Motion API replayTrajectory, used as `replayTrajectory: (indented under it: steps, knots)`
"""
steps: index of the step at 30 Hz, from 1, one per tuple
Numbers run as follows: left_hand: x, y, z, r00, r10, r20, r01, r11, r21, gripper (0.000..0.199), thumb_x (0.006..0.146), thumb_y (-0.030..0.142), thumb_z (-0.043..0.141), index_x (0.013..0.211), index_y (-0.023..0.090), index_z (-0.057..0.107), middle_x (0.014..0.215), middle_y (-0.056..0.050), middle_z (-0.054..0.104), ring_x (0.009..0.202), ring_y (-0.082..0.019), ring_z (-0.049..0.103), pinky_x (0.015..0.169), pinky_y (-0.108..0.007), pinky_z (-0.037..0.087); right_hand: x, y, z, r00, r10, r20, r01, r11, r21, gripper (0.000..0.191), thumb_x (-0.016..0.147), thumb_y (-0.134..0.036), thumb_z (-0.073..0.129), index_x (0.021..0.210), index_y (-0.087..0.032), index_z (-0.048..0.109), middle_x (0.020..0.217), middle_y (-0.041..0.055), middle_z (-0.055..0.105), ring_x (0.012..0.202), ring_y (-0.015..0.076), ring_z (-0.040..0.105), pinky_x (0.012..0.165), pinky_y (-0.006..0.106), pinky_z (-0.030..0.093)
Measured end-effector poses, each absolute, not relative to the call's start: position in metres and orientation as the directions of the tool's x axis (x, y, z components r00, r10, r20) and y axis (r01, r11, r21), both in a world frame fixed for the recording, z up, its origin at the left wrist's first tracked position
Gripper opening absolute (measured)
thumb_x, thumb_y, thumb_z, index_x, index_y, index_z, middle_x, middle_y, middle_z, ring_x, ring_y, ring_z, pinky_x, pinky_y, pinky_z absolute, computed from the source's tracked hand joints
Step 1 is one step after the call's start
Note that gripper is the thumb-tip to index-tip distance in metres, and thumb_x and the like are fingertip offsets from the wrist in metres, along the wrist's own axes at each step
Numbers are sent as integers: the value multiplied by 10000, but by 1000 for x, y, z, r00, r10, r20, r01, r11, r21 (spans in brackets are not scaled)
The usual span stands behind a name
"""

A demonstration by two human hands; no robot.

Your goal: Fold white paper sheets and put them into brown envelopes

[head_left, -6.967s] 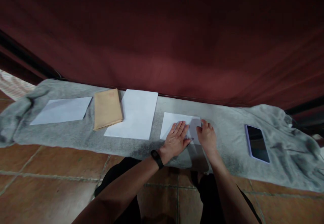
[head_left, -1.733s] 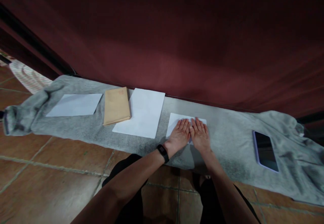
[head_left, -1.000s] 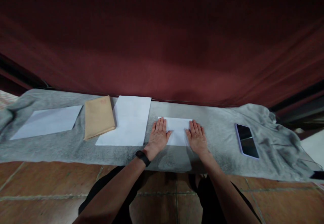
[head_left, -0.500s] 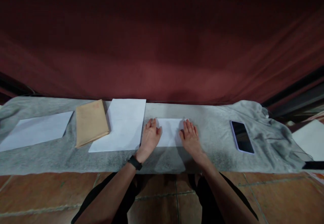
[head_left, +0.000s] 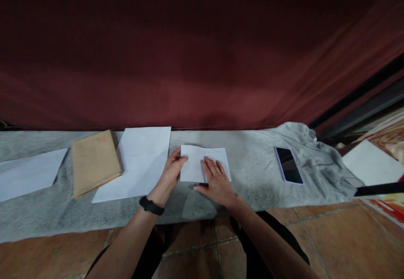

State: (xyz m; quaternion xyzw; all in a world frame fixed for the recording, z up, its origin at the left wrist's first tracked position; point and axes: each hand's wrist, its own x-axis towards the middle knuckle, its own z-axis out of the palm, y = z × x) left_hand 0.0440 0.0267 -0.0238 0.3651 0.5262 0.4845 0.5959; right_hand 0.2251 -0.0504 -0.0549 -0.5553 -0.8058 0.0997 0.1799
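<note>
A small white sheet of paper point(head_left: 192, 167), apparently folded, lies in front of me on the grey cloth. At its left edge my left hand point(head_left: 171, 170) is closed, thumb on top and fingers partly hidden behind the edge. My right hand point(head_left: 217, 184) rests flat on the right half of the paper, fingers stretched out and thumb pointing left over the near edge. A dark band circles my left wrist.
Left of my hands lie a larger creased white sheet point(head_left: 147, 157), a brown paper envelope point(head_left: 94, 161) overlapping it, and another white sheet point(head_left: 31, 173). A phone point(head_left: 288, 165) lies to the right near bunched grey cloth point(head_left: 325, 165). Behind rises a dark red fabric point(head_left: 202, 98).
My left hand has gone from lying on the paper to gripping its left edge. My right hand has slid inward across the paper and turned leftward. The view has shifted slightly.
</note>
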Motion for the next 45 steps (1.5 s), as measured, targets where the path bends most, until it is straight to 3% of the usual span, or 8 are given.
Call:
replayTrajectory:
  steps: [5,10,15,22,28,32,38,45]
  knots:
    - [47,29,-10,75,959,-274,-318,283,905,517,765,531,695,1123,160,675,971,-86,754,883,-239,717,751,-348,576,227,-47,-32,-161,964,213,757,259,-599,538,1027,-381,409,1519,-166,450,1548,120,486,1397,256,487,1198,441,349]
    - [60,21,-19,166,927,-336,-188,364,912,575,946,607,473,1338,194,547,1306,-154,662,1180,-257,661,909,-415,593,243,-30,-9,265,953,146,230,85,-970,588,1051,-532,229,1431,-193,522,1342,97,669,1249,241,618,1054,421,506]
    - [78,4,-29,290,911,-294,-302,379,875,567,809,385,732,1316,190,570,1311,-135,680,1133,-274,687,932,-426,583,248,-20,-9,298,954,47,-93,78,-993,730,1015,-631,163,1431,-121,481,1333,149,662,1228,263,636,920,404,578]
    - [56,20,-38,210,947,-244,-136,275,952,526,653,202,722,1173,161,653,1041,-58,768,922,-233,721,840,-363,564,271,-19,-34,396,909,-132,-241,-36,-970,457,802,-484,628,1136,-171,638,1062,104,740,930,252,714,761,363,593]
    - [24,45,-46,153,972,-178,107,163,981,945,638,140,662,1531,151,353,865,20,723,672,-143,647,653,-254,525,296,-21,-52,380,904,-194,-72,-181,-981,494,653,-394,723,1100,-206,629,685,-46,629,564,151,574,513,260,470]
    - [22,50,-51,108,983,-146,347,100,933,988,705,130,637,1599,136,215,792,21,698,626,-150,628,654,-273,537,299,-25,-65,301,944,-135,302,-229,-925,544,714,-291,606,1247,-184,591,598,-68,578,529,168,558,527,276,440]
    - [32,46,-52,102,995,13,708,-82,702,875,765,86,599,1586,162,307,1113,-102,691,921,-254,693,913,-389,558,297,-40,-71,211,977,-7,814,-180,-552,554,822,-190,495,1372,-190,558,924,69,745,801,252,685,765,347,492]
    - [46,29,-42,165,961,220,863,-249,439,681,849,61,512,1514,183,431,1538,-167,441,1364,-317,510,1147,-476,421,292,-38,-54,194,952,237,944,-115,-310,523,935,-326,504,1415,-121,530,1253,200,645,1137,357,581,972,491,453]
